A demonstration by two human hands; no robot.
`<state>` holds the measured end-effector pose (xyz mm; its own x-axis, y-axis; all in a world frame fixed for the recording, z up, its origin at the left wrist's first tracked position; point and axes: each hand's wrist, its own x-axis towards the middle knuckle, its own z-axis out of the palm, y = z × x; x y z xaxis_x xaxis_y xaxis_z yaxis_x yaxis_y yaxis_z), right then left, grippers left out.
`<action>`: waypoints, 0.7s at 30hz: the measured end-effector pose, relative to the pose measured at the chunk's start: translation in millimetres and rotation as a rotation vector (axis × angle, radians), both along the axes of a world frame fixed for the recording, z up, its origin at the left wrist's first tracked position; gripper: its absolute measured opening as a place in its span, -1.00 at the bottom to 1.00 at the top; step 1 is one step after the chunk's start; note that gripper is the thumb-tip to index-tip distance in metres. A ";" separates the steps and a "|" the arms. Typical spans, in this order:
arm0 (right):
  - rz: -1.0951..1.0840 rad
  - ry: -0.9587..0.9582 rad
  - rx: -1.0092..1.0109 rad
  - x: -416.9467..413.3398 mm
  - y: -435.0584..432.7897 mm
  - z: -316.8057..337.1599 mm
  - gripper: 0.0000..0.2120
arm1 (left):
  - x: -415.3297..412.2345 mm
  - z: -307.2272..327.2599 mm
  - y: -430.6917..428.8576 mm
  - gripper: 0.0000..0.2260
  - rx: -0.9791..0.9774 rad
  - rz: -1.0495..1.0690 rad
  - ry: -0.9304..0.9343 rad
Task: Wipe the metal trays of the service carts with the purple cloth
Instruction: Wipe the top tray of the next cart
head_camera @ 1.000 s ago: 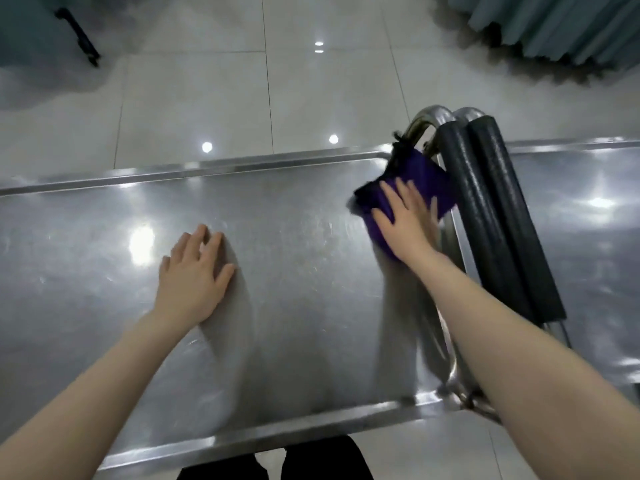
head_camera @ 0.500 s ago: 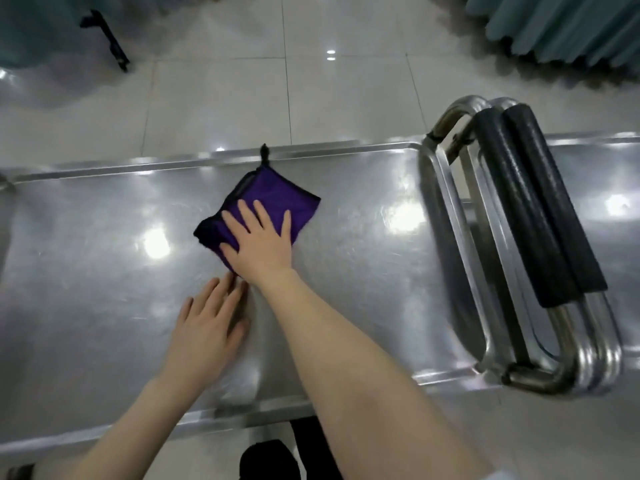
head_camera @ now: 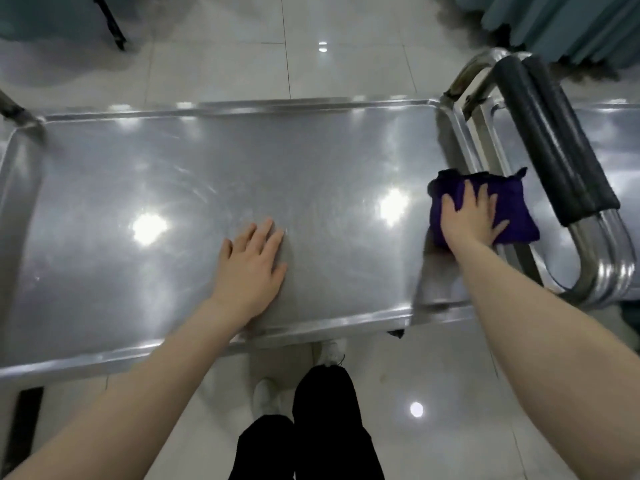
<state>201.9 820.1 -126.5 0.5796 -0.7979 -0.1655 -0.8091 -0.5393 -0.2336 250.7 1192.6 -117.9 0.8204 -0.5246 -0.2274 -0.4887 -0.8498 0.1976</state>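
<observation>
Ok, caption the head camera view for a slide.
Right hand presses purple cloth at the tray end by the handles; left hand rests flat.

No readable text anywhere. The metal tray [head_camera: 311, 161], purple cloth [head_camera: 516, 211] and black handle grips [head_camera: 550, 143] all have plain surfaces, with no legible lettering, label, brand or number on any of them.
</observation>
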 end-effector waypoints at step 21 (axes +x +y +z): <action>0.398 -0.048 0.024 -50.6 48.3 5.0 -0.45 | -82.3 1.9 56.7 -0.52 -0.077 0.095 -0.012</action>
